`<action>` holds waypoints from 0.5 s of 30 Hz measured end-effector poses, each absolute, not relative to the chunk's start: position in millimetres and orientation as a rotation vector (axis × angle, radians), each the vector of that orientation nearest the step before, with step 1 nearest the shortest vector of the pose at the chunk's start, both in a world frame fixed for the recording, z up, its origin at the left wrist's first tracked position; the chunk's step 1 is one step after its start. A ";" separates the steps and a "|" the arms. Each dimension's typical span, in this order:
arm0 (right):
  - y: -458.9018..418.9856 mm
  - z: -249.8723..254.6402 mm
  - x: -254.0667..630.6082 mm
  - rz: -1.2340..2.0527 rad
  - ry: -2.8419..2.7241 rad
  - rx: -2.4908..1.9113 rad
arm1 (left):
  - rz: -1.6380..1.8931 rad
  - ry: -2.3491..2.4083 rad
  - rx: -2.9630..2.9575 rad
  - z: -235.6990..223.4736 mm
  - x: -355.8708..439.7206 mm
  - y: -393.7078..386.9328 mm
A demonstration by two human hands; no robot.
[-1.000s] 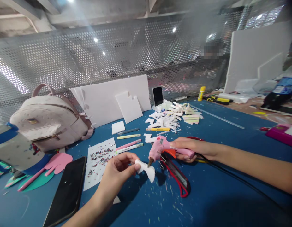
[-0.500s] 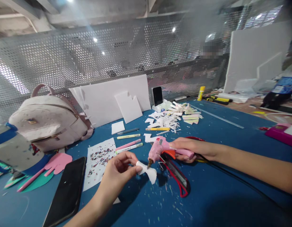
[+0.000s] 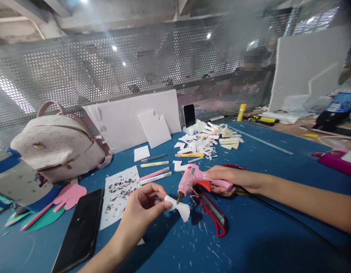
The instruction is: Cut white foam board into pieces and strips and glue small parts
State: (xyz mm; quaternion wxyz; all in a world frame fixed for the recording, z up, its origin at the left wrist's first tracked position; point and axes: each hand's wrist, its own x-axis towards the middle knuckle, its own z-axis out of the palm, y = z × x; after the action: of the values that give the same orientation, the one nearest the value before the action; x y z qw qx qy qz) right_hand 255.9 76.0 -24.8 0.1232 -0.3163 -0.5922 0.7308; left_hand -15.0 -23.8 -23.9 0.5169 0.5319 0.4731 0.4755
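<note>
Between thumb and fingers, my left hand (image 3: pixel 147 204) pinches a small white foam piece (image 3: pixel 183 211), shaped like a bow with a narrow middle. My right hand (image 3: pixel 225 180) is wrapped round the handle of a pink glue gun (image 3: pixel 189 178) with an orange trigger. The gun's metal nozzle points down at the foam piece's narrow middle and appears to touch it. Beneath the gun, a red-edged tool with a dark middle (image 3: pixel 213 212) rests on the blue table, beside a thin wire stand. A black cord runs from the gun under my right forearm.
A black phone (image 3: pixel 81 227) and a glitter-strewn paper (image 3: pixel 118 193) lie left. Several markers (image 3: pixel 155 164) sit beyond, before a heap of white scraps (image 3: pixel 202 144). White boards (image 3: pixel 129 117) lean behind. A backpack (image 3: pixel 61 140) and large cup (image 3: pixel 21 182) stand far left; a glue stick (image 3: pixel 241 112) stands back right.
My left hand and the foam piece have shifted very slightly to the right, and the piece has turned a little under the nozzle. The glue gun stays almost still.
</note>
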 end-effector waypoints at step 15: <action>74.6 -23.5 254.7 2.130 -1.716 -0.927 | 1.113 1.090 1.273 -26.2 -16.0 -22.7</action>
State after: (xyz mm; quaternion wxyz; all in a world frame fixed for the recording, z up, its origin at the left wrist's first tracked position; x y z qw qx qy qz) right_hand 254.7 74.6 -23.5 0.1262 -0.3184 -0.5894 0.7316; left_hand -16.0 -22.7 -26.2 0.5353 0.5343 0.4578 0.4673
